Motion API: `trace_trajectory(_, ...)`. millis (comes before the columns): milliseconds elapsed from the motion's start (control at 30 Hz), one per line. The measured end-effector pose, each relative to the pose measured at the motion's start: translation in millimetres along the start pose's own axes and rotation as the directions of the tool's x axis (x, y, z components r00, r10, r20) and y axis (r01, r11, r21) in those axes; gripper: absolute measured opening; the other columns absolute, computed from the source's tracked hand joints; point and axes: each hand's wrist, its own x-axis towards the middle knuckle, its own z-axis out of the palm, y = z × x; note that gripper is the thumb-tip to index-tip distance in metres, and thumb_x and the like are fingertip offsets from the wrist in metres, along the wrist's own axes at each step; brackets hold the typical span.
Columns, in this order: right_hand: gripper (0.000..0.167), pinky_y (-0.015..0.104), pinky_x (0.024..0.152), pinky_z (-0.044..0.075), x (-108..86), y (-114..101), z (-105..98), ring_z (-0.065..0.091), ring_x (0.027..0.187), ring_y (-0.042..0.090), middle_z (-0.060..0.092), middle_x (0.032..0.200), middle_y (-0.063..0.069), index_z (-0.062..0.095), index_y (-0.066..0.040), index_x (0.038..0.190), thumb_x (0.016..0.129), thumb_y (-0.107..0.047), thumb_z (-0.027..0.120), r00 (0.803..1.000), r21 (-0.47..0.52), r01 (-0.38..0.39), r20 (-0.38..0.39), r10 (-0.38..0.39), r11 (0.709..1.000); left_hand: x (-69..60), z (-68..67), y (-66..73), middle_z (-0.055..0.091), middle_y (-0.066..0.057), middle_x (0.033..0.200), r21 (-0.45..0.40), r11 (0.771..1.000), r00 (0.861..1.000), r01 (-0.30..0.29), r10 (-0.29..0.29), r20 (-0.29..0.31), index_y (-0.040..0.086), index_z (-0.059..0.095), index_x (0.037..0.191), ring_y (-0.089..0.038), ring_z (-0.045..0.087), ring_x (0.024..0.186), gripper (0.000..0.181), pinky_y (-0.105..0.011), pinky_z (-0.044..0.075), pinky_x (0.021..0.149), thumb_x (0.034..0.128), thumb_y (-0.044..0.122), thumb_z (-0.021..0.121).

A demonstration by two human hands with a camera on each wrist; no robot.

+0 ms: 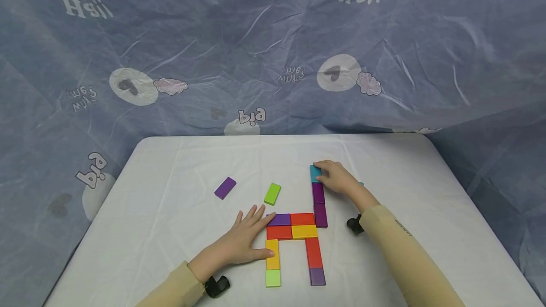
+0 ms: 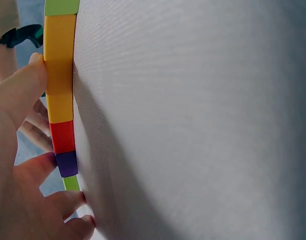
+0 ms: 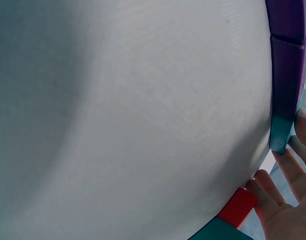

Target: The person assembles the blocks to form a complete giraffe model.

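Note:
Flat coloured blocks form a figure on the white tabletop. My left hand lies with spread fingers at its left side, the thumb on a yellow block and the index fingertip at a purple block. At the top of a column, my right hand pinches a teal block between thumb and fingers. Below that block come two dark purple blocks, end to end. Red blocks, another yellow block and a light green block make up the rest, with a purple block at lower right.
A loose purple block and a loose green block lie beyond my left hand. In the right wrist view, a red block and another teal block sit beside my right hand. A patterned blue-grey cloth hangs behind the table.

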Motion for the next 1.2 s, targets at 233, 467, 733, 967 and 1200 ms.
trace_trajectory(233,0.049,0.059,0.114,0.03,-0.1,1,0,0.038,0.137,0.047,0.046,0.147,0.025,0.048,0.0,0.144,0.098,-0.014,0.059,1.0,0.006,-0.002,0.002,0.002,1.0,-0.3,-0.4,0.8,0.016,-0.008,0.166,-0.006,1.0,1.0,0.001,-0.001,0.0,0.029,0.026,0.157,-0.033,0.007,0.154,0.088,-0.065,0.004,0.119,0.0846,0.062,0.064)
trace_trajectory(467,0.054,0.057,0.116,0.03,3.2,2,1,0.038,0.14,0.044,0.044,0.149,0.025,0.044,0.003,0.145,0.097,-0.018,0.06,0.999,0.04,0.01,-0.048,-0.008,0.999,0.2,-0.1,0.7,0.016,-0.01,0.166,-0.006,1.0,1.0,-0.015,0.015,-0.007,0.027,0.027,0.157,-0.035,0.008,0.154,0.088,-0.066,0.005,0.119,0.0852,0.061,0.064)
trace_trajectory(733,0.048,0.058,0.111,0.036,7.8,-26,-3,0.043,0.132,0.045,0.051,0.142,0.022,0.055,-0.002,0.138,0.096,-0.022,0.063,0.994,0.037,0.008,-0.105,-0.004,0.999,0.7,-1.4,0.8,0.015,-0.01,0.166,-0.002,1.0,1.0,-0.008,0.008,-0.001,0.027,0.026,0.157,-0.035,0.008,0.154,0.088,-0.066,0.005,0.119,0.0853,0.061,0.064)
trace_trajectory(967,0.044,0.05,0.107,0.045,8.3,-70,13,0.057,0.123,0.034,0.064,0.128,0.016,0.065,-0.003,0.126,0.092,-0.031,0.068,0.999,0.014,0.021,-0.038,-0.021,1.0,1.6,-1.1,0.2,0.015,-0.011,0.166,0.008,1.0,1.0,-0.008,0.008,-0.001,0.027,0.026,0.157,-0.035,0.008,0.154,0.088,-0.067,0.006,0.118,0.0856,0.062,0.064)
trace_trajectory(1200,0.051,0.044,0.104,0.049,2.9,-98,35,0.061,0.115,0.027,0.066,0.123,0.012,0.067,-0.004,0.123,0.086,-0.038,0.074,0.998,-0.072,0.045,0.055,-0.041,0.996,0.8,-1.4,0.9,0.014,-0.012,0.166,0.02,1.0,1.0,-0.02,0.02,-0.004,0.025,0.027,0.157,-0.036,0.009,0.153,0.088,-0.067,0.007,0.118,0.086,0.062,0.064)
